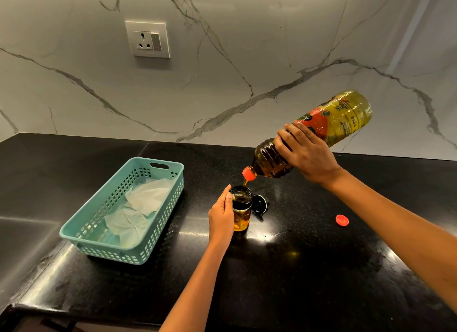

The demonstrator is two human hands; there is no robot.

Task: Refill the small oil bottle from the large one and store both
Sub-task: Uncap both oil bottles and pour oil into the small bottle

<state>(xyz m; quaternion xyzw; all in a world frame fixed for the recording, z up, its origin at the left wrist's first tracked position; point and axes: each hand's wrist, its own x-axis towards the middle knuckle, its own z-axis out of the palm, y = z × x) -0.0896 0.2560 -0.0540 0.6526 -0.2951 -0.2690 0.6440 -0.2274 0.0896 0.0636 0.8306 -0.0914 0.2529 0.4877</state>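
Note:
My right hand (pixel 305 153) grips the large oil bottle (pixel 341 120) around its middle, tilted with its red neck down to the left. A thin stream of golden oil runs from the neck into the small oil bottle (pixel 241 214), which stands upright and uncapped on the black counter. My left hand (pixel 221 215) is wrapped around the small bottle's left side. The small bottle holds oil in its lower part. Its black cap (pixel 260 204) lies just right of it. The large bottle's red cap (pixel 342 220) lies further right on the counter.
A teal plastic basket (pixel 81 229) with crumpled white paper (pixel 146 195) inside stands on the counter to the left. A marble wall with a socket (pixel 148 39) rises behind. The black counter's (pixel 296 270) front edge runs along the bottom left.

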